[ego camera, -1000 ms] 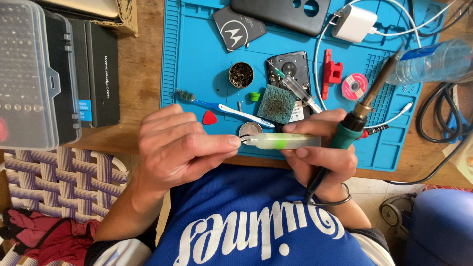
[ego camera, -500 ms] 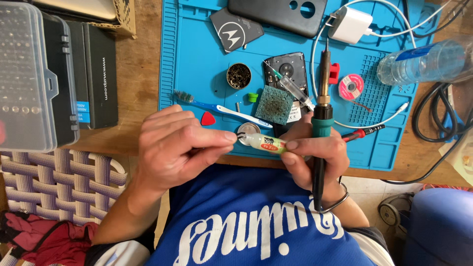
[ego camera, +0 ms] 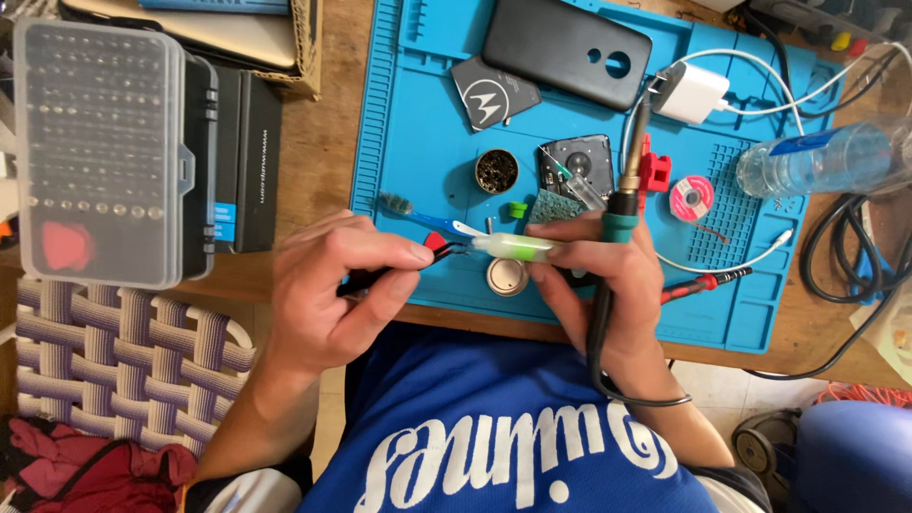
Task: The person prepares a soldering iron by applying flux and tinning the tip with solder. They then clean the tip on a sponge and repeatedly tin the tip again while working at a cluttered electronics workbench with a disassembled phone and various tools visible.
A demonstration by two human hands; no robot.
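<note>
Head view, looking down at a wooden counter [ego camera: 323, 114] covered in part by a ribbed, blue silicone work mat [ego camera: 418, 123]. The left hand [ego camera: 332, 285] pinches thin red and black wires [ego camera: 446, 249] between thumb and forefinger, its other fingers curled under. The right hand [ego camera: 598, 275] is closed on two things at once: a small translucent syringe-shaped tube [ego camera: 513, 248] with a pale green middle, held level between thumb and fingertips just above the mat's near edge, and a soldering iron [ego camera: 622, 190] with a green collar and a brownish metal shaft pointing away from the person. The tube's white nozzle meets the wire ends; the contact itself is too small to make out. The iron's black cord [ego camera: 598, 351] loops down over the wrist.

On the mat lie a matte black phone back cover [ego camera: 567, 47], a flat dark battery [ego camera: 494, 93], a round tin of brass wool [ego camera: 496, 171], a toothbrush [ego camera: 427, 218] partly hidden by the left hand, a pink solder spool [ego camera: 691, 198], a white charger [ego camera: 692, 93] with cable, and a clear plastic bottle [ego camera: 826, 161] on its side. A clear, lidded bit case [ego camera: 100, 152] lies to the left, cut off by the frame edge. A woven chair seat [ego camera: 123, 351] shows below it.
</note>
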